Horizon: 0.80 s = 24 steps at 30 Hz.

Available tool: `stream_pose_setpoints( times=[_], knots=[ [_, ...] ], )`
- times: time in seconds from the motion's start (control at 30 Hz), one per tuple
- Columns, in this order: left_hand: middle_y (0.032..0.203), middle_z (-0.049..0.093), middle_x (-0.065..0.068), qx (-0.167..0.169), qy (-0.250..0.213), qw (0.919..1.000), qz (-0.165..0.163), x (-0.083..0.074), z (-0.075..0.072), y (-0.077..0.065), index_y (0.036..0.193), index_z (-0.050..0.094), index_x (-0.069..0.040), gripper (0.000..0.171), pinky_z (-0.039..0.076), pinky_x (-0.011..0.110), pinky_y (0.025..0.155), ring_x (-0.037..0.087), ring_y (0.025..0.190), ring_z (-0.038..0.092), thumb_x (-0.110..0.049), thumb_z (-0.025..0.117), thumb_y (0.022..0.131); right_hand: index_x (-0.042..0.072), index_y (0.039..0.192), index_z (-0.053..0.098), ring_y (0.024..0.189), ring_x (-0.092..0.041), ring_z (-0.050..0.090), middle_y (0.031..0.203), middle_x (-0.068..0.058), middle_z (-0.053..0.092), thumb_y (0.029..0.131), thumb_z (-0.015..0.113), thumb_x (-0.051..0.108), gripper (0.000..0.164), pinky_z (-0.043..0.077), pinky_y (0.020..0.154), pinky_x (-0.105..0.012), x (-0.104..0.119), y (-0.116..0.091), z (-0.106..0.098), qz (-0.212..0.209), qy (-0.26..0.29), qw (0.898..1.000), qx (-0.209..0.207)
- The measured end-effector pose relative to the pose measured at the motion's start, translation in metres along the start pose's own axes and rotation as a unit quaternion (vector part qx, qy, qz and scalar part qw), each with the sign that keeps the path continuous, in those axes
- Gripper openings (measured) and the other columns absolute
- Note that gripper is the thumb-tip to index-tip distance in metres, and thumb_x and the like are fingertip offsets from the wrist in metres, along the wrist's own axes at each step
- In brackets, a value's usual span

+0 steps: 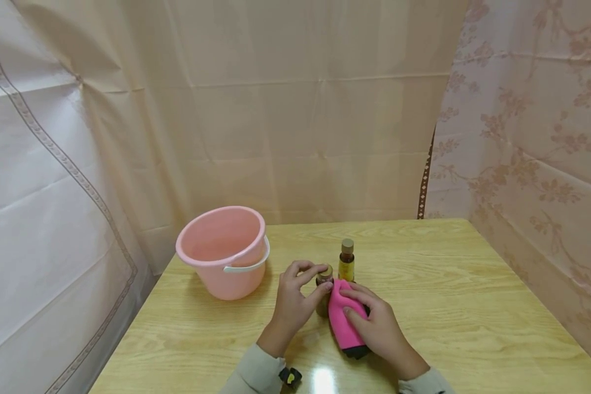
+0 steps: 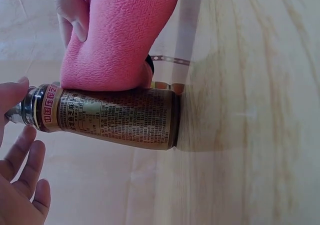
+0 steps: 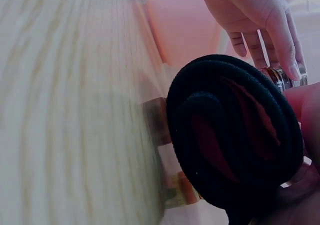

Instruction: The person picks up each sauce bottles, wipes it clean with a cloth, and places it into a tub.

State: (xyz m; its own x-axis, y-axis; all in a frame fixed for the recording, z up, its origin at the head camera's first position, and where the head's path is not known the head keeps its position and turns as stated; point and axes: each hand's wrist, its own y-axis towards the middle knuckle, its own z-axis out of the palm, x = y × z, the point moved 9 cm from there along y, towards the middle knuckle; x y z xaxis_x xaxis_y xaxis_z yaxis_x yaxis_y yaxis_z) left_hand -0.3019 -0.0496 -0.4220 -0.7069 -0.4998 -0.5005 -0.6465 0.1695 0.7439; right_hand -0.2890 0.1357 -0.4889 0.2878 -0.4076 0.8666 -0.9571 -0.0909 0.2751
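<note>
My left hand [image 1: 291, 301] pinches the neck of a dark glass bottle [image 2: 115, 117] between thumb and forefinger, its other fingers spread. The bottle stands upright on the table and has a brown label with dense print. My right hand [image 1: 381, 328] grips a folded pink fleece cloth [image 1: 343, 323] with black trim and holds it against the bottle's side. In the right wrist view the layered black end of the cloth [image 3: 185, 135] hides much of the bottle. Just behind stands a second bottle [image 1: 346, 268] with a gold cap and yellow label, its lower part hidden by the cloth.
A pink bucket [image 1: 231, 282] with a white handle stands at the back left of the wooden table [image 1: 448, 284]. Beige cloth [image 1: 300, 120] hangs behind the table, and floral cloth [image 1: 546, 164] hangs on the right.
</note>
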Motion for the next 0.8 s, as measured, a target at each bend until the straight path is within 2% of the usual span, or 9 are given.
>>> stream_pose_setpoints(
  times=[0.13,0.3,0.43,0.6,0.8],
  knots=[
    [0.115,0.066,-0.004,0.007,-0.001,0.9999,-0.011,0.0005,0.0003,-0.0002,0.122,0.077,-0.025,0.033,0.042,0.046,0.094,0.013,0.11,0.062,-0.029,0.082,0.09,0.026,0.125,0.074,0.141,-0.031,0.052,0.152,-0.006,0.056,0.094,0.076,0.011,0.035,0.051,0.101,-0.035,-0.0012,-0.0001,0.0008,0.007,-0.006,1.0,0.001],
    [0.114,0.067,-0.005,0.016,-0.006,0.9996,-0.023,0.0004,0.0,0.0002,0.123,0.077,-0.026,0.033,0.042,0.048,0.097,0.013,0.111,0.063,-0.029,0.081,0.091,0.023,0.126,0.074,0.143,-0.033,0.05,0.152,-0.007,0.057,0.094,0.075,0.01,0.035,0.046,0.11,-0.049,-0.0028,0.0001,0.0024,0.016,-0.02,1.0,0.012],
    [0.114,0.067,-0.006,0.019,-0.006,0.9994,-0.029,0.0007,-0.0011,0.0004,0.123,0.077,-0.026,0.032,0.042,0.05,0.099,0.013,0.112,0.063,-0.03,0.081,0.091,0.022,0.126,0.074,0.145,-0.036,0.048,0.152,-0.009,0.056,0.094,0.074,0.011,0.034,0.041,0.114,-0.056,-0.006,0.0006,0.0055,0.028,-0.025,0.999,0.024],
    [0.114,0.068,-0.005,0.015,-0.002,0.9996,-0.024,0.0002,-0.001,0.0009,0.123,0.077,-0.025,0.031,0.043,0.051,0.099,0.014,0.111,0.063,-0.029,0.08,0.092,0.022,0.126,0.074,0.144,-0.037,0.048,0.152,-0.011,0.056,0.095,0.074,0.012,0.033,0.04,0.114,-0.058,-0.0075,0.0006,0.0065,0.029,-0.037,0.998,0.029],
    [0.114,0.069,-0.006,0.013,0.0,0.9997,-0.023,0.0007,-0.0003,0.0005,0.122,0.077,-0.026,0.029,0.043,0.053,0.101,0.013,0.11,0.063,-0.03,0.079,0.093,0.021,0.128,0.074,0.142,-0.033,0.051,0.151,-0.007,0.058,0.094,0.075,0.01,0.035,0.045,0.11,-0.053,0.0005,0.0006,0.0026,-0.005,-0.044,0.999,0.011]
  ],
)
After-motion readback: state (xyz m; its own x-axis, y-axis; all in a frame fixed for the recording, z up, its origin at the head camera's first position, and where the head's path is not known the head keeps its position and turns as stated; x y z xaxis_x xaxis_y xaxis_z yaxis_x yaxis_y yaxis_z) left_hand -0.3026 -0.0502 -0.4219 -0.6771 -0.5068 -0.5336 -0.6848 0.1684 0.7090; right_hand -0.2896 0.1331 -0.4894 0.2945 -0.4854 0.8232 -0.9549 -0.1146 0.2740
